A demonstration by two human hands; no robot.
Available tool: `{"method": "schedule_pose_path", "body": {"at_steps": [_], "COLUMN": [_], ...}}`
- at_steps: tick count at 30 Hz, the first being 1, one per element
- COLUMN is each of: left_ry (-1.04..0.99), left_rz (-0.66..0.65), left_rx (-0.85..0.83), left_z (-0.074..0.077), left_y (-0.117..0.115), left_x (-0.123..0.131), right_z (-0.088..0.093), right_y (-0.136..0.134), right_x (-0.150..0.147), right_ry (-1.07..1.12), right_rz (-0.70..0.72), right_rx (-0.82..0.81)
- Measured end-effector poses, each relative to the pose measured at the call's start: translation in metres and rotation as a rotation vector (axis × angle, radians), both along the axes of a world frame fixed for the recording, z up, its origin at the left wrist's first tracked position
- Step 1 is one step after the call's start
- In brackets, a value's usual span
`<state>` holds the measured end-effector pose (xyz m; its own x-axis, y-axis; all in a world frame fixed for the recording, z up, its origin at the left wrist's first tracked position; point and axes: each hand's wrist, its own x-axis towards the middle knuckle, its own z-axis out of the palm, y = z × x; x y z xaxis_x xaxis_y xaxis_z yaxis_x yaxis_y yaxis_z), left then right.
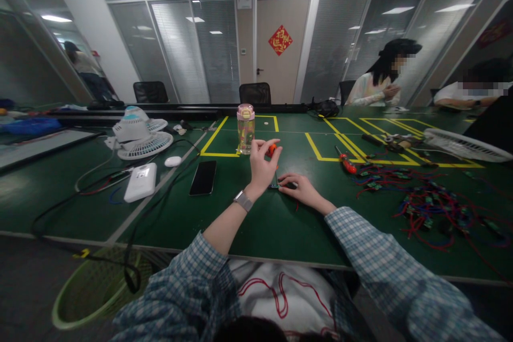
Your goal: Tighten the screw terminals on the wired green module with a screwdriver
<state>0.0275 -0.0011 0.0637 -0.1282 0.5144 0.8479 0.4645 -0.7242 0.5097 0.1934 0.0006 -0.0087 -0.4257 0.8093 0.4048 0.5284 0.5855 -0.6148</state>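
My left hand, with a watch at the wrist, is raised with its fingers curled around the orange-and-black handle of a screwdriver. The thin shaft points down at a small green circuit board on the table. My right hand rests low on the table, its fingertips closed on the board's right end beside a small dark part. A short red wire shows below the board. Whether the screwdriver tip touches the board is too small to tell. Behind my left hand stands a pink-lidded clear bottle.
A phone, a white power bank and a white fan lie left. Right are a red screwdriver and a tangle of wired boards. A green basket sits below the table edge. Two people sit across at right.
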Motion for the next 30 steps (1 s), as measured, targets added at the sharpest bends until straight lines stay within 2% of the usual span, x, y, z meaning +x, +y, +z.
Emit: {"method": "schedule_pose_path", "body": {"at_steps": [4, 13, 30], "left_ry": [0.008, -0.007, 0.006], "left_rz": [0.009, -0.067, -0.040], "left_rx": [-0.018, -0.034, -0.009], "left_z": [-0.0021, 0.0006, -0.0016], "left_y": [0.0020, -0.0014, -0.0015], "left_x": [0.0011, 0.0007, 0.0013], "right_z": [-0.0006, -0.0007, -0.0003], "right_y": [0.0006, 0.0006, 0.0004], "right_x": [0.0001, 0.0001, -0.0001], "right_ry": [0.000, 0.002, -0.002], "right_rz": [0.007, 0.011, -0.002], "right_rx": [0.007, 0.012, 0.012]}}
